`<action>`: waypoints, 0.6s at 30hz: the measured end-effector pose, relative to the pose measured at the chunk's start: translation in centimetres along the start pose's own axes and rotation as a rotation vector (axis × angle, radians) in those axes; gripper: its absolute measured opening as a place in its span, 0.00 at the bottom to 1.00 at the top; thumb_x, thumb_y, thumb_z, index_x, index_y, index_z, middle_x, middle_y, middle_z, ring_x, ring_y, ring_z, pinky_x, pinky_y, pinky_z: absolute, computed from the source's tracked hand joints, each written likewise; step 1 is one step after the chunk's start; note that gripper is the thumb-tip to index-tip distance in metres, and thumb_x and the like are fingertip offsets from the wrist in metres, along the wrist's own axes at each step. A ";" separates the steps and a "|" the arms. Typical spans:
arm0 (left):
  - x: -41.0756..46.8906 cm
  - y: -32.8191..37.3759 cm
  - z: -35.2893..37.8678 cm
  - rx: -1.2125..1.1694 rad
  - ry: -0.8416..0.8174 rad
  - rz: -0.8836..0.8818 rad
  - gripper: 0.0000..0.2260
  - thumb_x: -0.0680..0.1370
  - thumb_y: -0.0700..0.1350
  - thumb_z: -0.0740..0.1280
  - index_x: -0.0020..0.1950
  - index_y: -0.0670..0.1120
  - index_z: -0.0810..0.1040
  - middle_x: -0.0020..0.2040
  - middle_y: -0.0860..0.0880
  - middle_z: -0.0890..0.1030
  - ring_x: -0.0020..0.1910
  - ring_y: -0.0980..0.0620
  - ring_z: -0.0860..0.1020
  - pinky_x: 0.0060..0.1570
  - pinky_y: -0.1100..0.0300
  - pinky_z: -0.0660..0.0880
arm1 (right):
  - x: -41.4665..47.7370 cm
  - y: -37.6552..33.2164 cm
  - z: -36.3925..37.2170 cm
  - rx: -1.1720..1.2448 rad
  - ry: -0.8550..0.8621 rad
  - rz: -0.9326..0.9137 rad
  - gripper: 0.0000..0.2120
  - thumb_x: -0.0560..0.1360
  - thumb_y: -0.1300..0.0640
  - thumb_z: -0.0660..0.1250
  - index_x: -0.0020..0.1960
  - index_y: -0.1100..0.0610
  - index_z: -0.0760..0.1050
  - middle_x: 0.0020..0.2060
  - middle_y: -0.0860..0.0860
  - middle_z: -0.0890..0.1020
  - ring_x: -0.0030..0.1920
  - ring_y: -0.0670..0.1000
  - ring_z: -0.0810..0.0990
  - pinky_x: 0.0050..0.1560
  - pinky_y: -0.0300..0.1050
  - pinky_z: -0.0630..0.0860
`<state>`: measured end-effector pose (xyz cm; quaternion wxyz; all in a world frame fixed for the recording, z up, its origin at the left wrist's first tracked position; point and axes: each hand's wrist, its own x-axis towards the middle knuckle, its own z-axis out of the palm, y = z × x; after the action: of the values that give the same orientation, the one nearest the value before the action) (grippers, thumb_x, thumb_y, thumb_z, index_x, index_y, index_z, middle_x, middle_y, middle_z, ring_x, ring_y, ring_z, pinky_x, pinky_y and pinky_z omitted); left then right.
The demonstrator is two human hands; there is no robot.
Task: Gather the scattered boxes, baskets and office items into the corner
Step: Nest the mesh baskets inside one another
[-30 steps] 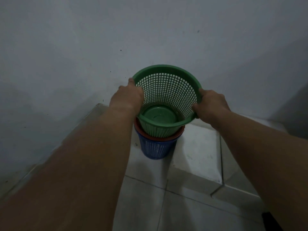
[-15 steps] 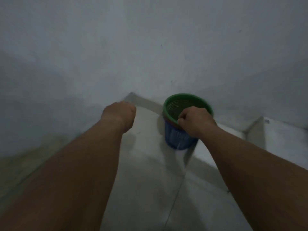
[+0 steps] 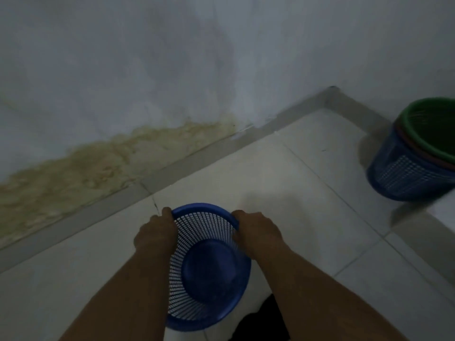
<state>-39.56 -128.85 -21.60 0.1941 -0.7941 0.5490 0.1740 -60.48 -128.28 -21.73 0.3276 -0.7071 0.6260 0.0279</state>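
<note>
A blue plastic basket (image 3: 206,264) with lattice walls, a solid round bottom and a thick rim sits between the two hands, its open mouth facing the camera. The left hand (image 3: 156,233) grips the rim on one side and the right hand (image 3: 258,232) grips the opposite side, fingers curled over the edge. Well beyond the right hand, a stack of baskets (image 3: 416,153) stands near the corner, green nested inside blue.

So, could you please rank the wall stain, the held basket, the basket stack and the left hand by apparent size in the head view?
Wall stain
Held basket
Basket stack
Left hand
The stack is cropped and farther off, so the middle two are unsure.
</note>
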 end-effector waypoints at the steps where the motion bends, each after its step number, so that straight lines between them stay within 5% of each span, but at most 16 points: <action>1: -0.2 0.1 0.5 -0.040 0.018 -0.013 0.18 0.80 0.44 0.57 0.69 0.47 0.60 0.60 0.42 0.73 0.58 0.42 0.74 0.53 0.49 0.73 | -0.2 0.0 0.7 0.028 0.005 0.011 0.17 0.79 0.56 0.60 0.68 0.52 0.68 0.54 0.57 0.79 0.50 0.59 0.80 0.45 0.47 0.76; 8: 0.7 4.3 -1.6 -0.129 0.087 0.060 0.14 0.79 0.39 0.58 0.64 0.43 0.67 0.56 0.41 0.76 0.53 0.43 0.77 0.48 0.52 0.74 | -0.8 4.3 -0.7 0.253 0.153 0.174 0.18 0.79 0.57 0.60 0.68 0.49 0.67 0.51 0.55 0.80 0.41 0.52 0.76 0.42 0.44 0.77; 13: 1.2 10.7 -4.4 -0.247 0.127 0.155 0.11 0.80 0.42 0.60 0.61 0.41 0.72 0.57 0.40 0.77 0.53 0.42 0.77 0.47 0.53 0.73 | -3.1 9.3 -4.7 0.396 0.296 0.375 0.33 0.80 0.57 0.59 0.78 0.44 0.48 0.57 0.56 0.77 0.43 0.52 0.74 0.42 0.42 0.72; 18: -0.1 20.2 -11.4 -0.360 0.238 0.252 0.12 0.80 0.42 0.60 0.60 0.39 0.75 0.54 0.38 0.79 0.51 0.39 0.78 0.45 0.52 0.74 | -5.2 12.1 -11.9 0.534 0.668 0.446 0.29 0.76 0.61 0.59 0.74 0.46 0.59 0.49 0.55 0.79 0.43 0.54 0.77 0.41 0.46 0.75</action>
<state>-57.80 -140.96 -14.09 -0.0397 -0.7560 0.6229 0.1973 -76.98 -129.70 -15.28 0.2649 -0.4169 0.8187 -0.2929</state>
